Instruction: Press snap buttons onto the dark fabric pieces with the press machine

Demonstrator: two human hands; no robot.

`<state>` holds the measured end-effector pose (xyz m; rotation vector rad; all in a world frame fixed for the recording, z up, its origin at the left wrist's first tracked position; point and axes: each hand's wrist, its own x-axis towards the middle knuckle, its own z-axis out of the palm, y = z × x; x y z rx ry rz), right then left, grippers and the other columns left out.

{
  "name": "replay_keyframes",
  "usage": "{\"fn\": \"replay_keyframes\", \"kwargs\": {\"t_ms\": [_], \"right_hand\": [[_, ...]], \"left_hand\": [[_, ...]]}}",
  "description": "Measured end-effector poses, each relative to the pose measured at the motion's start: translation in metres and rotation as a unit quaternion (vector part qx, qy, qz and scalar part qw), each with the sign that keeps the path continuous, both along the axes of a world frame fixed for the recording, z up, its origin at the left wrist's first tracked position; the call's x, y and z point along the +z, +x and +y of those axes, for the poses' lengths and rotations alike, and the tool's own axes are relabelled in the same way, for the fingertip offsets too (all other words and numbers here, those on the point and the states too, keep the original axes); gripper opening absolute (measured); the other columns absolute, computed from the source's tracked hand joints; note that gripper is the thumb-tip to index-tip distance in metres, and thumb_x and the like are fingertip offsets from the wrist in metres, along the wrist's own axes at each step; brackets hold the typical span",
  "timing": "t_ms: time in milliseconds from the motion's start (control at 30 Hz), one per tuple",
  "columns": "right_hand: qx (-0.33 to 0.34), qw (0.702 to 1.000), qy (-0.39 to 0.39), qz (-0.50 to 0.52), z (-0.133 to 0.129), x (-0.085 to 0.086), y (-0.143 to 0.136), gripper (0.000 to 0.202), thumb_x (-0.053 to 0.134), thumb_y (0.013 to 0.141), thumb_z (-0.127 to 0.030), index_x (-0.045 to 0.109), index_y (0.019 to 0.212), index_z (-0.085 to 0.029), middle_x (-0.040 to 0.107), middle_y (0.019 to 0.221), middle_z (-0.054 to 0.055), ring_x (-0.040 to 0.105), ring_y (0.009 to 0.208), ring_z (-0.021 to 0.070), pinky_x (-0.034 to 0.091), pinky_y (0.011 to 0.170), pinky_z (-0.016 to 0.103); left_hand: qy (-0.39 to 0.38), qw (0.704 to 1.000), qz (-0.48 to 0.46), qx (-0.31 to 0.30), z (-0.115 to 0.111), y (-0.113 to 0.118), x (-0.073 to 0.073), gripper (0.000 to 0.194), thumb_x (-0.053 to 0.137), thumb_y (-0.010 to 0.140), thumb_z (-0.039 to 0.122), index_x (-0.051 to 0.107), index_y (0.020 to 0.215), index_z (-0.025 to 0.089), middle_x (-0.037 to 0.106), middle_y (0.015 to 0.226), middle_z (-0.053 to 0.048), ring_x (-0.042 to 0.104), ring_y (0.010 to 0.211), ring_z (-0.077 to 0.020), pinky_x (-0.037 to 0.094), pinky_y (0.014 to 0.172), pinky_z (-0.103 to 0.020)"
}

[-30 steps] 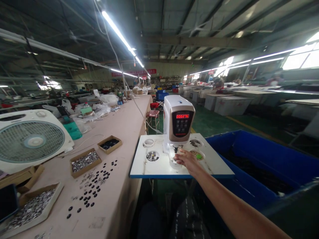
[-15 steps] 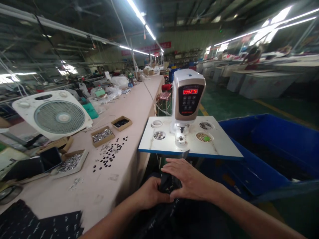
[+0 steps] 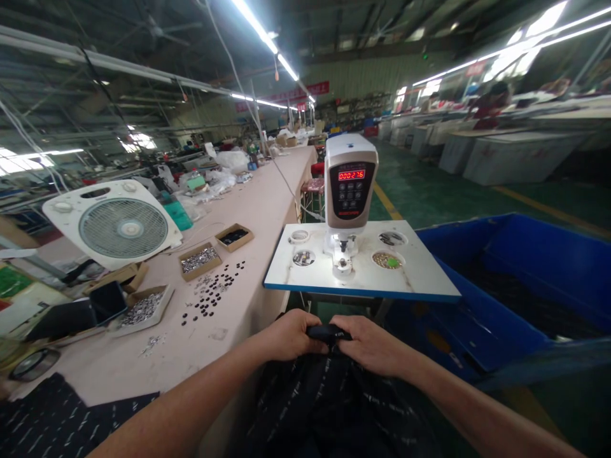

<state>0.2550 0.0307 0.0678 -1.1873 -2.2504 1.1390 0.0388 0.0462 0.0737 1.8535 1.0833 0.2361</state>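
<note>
A black garment with small white print (image 3: 329,401) hangs down in front of me over my lap. My left hand (image 3: 293,335) pinches its folded upper edge between thumb and fingers. Close beside it, my right hand (image 3: 365,340) grips the same edge, and a short black band shows between the two. Just beyond both hands stands a white snap-fastening machine (image 3: 351,184) with a red lit display. Its white work plate (image 3: 281,267) has a blue front edge and round wells of small metal parts. Neither hand touches the machine.
Left, a long covered table (image 3: 267,216) carries a box fan (image 3: 126,226), a cardboard box of metal parts (image 3: 200,261), loose black snap caps (image 3: 210,302) and more printed black fabric (image 3: 52,413). A large blue bin (image 3: 563,254) holding dark cloth stands at right.
My hands have drawn level and now hold the garment's edge side by side. My right hand, before raised with fingers extended over the cloth, has come down and closed on it.
</note>
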Motion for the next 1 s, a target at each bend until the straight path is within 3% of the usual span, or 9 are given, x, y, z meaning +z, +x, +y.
{"fn": "replay_keyframes", "kwargs": {"t_ms": [200, 367, 433, 567, 800, 900, 1000], "right_hand": [[-0.026, 0.999, -0.033, -0.002, -0.012, -0.011, 0.009, 0.01, 0.056, 0.077, -0.016, 0.052, 0.068, -0.019, 0.057, 0.069, -0.003, 0.052, 0.067, 0.0142, 0.033, 0.06, 0.025], [-0.037, 0.998, -0.058, 0.011, -0.016, -0.017, 0.014, 0.032, 0.058, 0.089, -0.045, 0.059, 0.071, -0.018, 0.057, 0.069, -0.003, 0.051, 0.066, 0.0138, 0.033, 0.058, 0.025], [-0.062, 0.996, -0.058, 0.025, -0.015, -0.02, 0.015, 0.032, 0.057, 0.092, -0.047, 0.063, 0.078, -0.019, 0.06, 0.071, -0.002, 0.054, 0.068, 0.0147, 0.035, 0.059, 0.025], [-0.1, 0.993, -0.043, 0.044, -0.009, -0.029, 0.019, 0.027, 0.058, 0.093, -0.046, 0.067, 0.09, -0.021, 0.068, 0.081, -0.001, 0.061, 0.077, 0.0173, 0.038, 0.065, 0.026], [-0.147, 0.987, -0.051, 0.039, 0.013, -0.046, 0.031, 0.039, 0.055, 0.093, -0.054, 0.069, 0.081, -0.02, 0.069, 0.078, 0.001, 0.064, 0.077, 0.0206, 0.042, 0.067, 0.029], [-0.169, 0.981, -0.075, 0.066, 0.028, -0.049, 0.035, 0.037, 0.054, 0.093, -0.053, 0.071, 0.088, -0.02, 0.072, 0.084, 0.001, 0.066, 0.083, 0.0222, 0.044, 0.072, 0.03], [-0.191, 0.976, -0.077, 0.071, 0.05, -0.049, 0.04, 0.034, 0.055, 0.092, -0.05, 0.071, 0.09, -0.02, 0.073, 0.086, 0.001, 0.066, 0.084, 0.0225, 0.045, 0.075, 0.031]], "left_hand": [[-0.143, 0.987, -0.077, 0.002, -0.012, 0.009, -0.015, 0.032, 0.076, 0.071, 0.041, 0.058, 0.073, 0.015, 0.044, 0.063, 0.006, 0.035, 0.058, -0.0089, 0.024, 0.053, -0.024], [-0.206, 0.972, -0.115, 0.014, -0.013, 0.013, -0.023, 0.038, 0.081, 0.066, 0.044, 0.061, 0.073, 0.013, 0.047, 0.065, 0.005, 0.036, 0.06, -0.0084, 0.026, 0.057, -0.024], [-0.236, 0.963, -0.123, 0.035, -0.009, 0.013, -0.026, 0.038, 0.083, 0.064, 0.043, 0.062, 0.075, 0.013, 0.049, 0.066, 0.005, 0.039, 0.061, -0.0085, 0.028, 0.058, -0.023], [-0.285, 0.944, -0.152, 0.066, -0.001, 0.013, -0.033, 0.039, 0.085, 0.062, 0.041, 0.065, 0.079, 0.014, 0.056, 0.069, 0.004, 0.045, 0.062, -0.0094, 0.032, 0.06, -0.023], [-0.358, 0.902, -0.215, 0.11, 0.02, 0.028, -0.047, 0.04, 0.086, 0.06, 0.038, 0.068, 0.086, 0.013, 0.066, 0.076, -0.001, 0.055, 0.064, -0.0101, 0.041, 0.065, -0.023], [-0.37, 0.888, -0.23, 0.149, 0.037, 0.04, -0.049, 0.042, 0.085, 0.058, 0.036, 0.069, 0.089, 0.014, 0.07, 0.078, -0.002, 0.059, 0.065, -0.0119, 0.046, 0.067, -0.025], [-0.355, 0.893, -0.223, 0.166, 0.062, 0.052, -0.047, 0.035, 0.081, 0.057, 0.032, 0.068, 0.085, 0.015, 0.069, 0.073, -0.001, 0.059, 0.06, -0.0119, 0.046, 0.063, -0.024]]}}
